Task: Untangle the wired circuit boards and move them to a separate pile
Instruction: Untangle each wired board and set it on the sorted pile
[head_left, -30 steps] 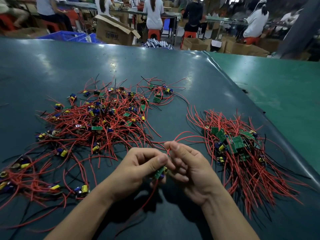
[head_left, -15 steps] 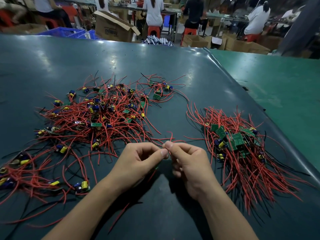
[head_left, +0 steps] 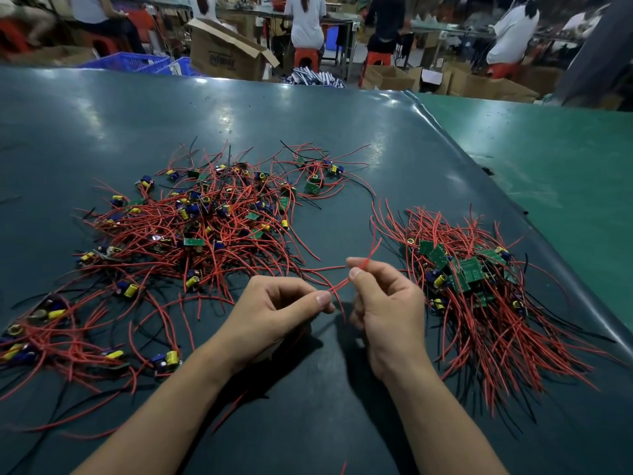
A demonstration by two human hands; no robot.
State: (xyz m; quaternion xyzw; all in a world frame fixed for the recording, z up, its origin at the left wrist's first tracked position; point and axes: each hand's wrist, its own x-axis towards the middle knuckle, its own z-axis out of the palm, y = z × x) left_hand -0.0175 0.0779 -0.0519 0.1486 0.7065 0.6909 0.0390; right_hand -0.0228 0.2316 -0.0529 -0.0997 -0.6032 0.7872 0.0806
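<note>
Containers, upper edge of the frame: one open cardboard box (head_left: 226, 51), flaps raised, contents not visible; one blue plastic crate (head_left: 128, 61) to its left, contents not discernible; further cardboard boxes (head_left: 387, 77) at upper right, contents hidden. A bundle of striped items (head_left: 317, 78) is seen between the boxes, type indeterminate.

Work surface: dark teal mat (head_left: 102, 132) over a lighter green table (head_left: 565, 159) exposed at the right.

Task items:
- Tangled pile of wired circuit boards (head_left: 205, 228), left of centre, spreading to the lower left. Small green boards are fitted with yellow and blue components; red wires dominate, with a few black ones, crossing in all directions.
- Separate pile (head_left: 479, 286), right of centre. Green boards are stacked together near its top; the red wires are fanned toward the lower right in rough alignment.
- Red wire pair (head_left: 364, 265), held above the mat between the two piles, at lower centre.

Hands:
- Left hand (head_left: 274, 313): fingers curled, the red wire pinched between thumb and forefinger at its lower end.
- Right hand (head_left: 387, 303): fingers curled, the same wire pinched higher up, its free tip rising toward the upper right.

Seated persons are visible at benches in the background.
</note>
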